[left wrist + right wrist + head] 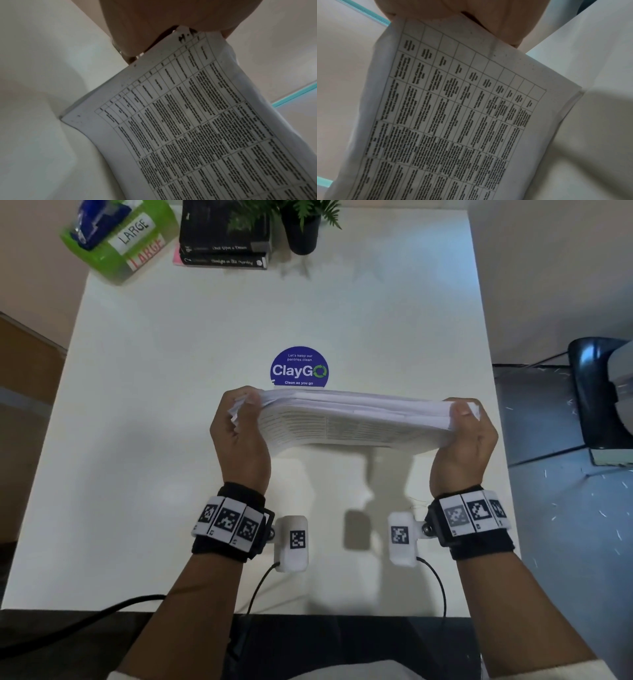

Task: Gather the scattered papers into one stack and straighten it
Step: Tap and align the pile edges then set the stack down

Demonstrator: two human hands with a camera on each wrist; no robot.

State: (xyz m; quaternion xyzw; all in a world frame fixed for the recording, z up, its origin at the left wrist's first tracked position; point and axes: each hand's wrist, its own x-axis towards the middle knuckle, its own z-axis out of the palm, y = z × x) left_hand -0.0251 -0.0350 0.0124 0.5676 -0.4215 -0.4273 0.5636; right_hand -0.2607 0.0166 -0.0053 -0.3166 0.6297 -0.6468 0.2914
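A stack of white papers point(352, 419) stands on its long edge on the white table point(154, 405), leaning toward me, its near sheet printed with a table of text. My left hand point(239, 419) grips the stack's left end, fingers curled round it. My right hand point(462, 426) grips the right end the same way. The left wrist view shows the printed sheet point(197, 128) running from under the left hand point(154, 27), its lower corner on the table. In the right wrist view the same stack of papers point(453, 121) hangs below the right hand point(471, 17). The sheets' top edges look slightly uneven.
A round blue ClayGo sticker point(299, 368) lies just behind the stack. At the table's far edge are a green box labelled LARGE point(120, 237), two black books point(224, 237) and a potted plant point(301, 224). A dark chair point(599, 392) stands off the right side.
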